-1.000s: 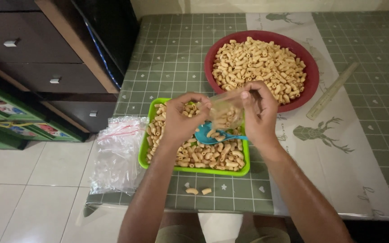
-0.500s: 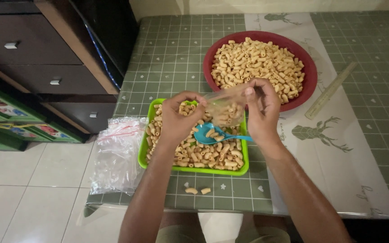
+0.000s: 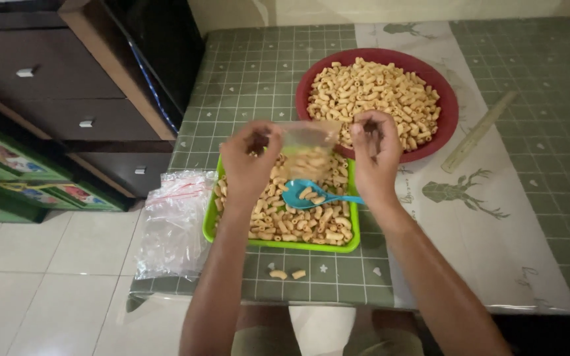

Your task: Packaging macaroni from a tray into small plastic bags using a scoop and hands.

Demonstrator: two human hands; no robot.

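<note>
My left hand (image 3: 251,158) and my right hand (image 3: 376,153) each pinch a top corner of a small clear plastic bag (image 3: 307,146) partly filled with tan macaroni-shaped snacks. The bag hangs stretched between them, above a green square tray (image 3: 278,242) holding more of the same snacks. A blue plastic spoon (image 3: 311,195) lies in the tray with a few snacks in its bowl. Just beyond the bag sits a round red bowl (image 3: 447,118) heaped with the snacks.
A stack of clear zip bags (image 3: 173,221) lies at the table's left edge. Two loose snacks (image 3: 287,274) rest in front of the tray. A pale ruler-like stick (image 3: 477,132) lies to the right. A dark drawer cabinet (image 3: 67,99) stands left.
Both hands have lifted and pulled apart, raising the bag higher above the tray and stretching its top wide. The spoon stays in the tray.
</note>
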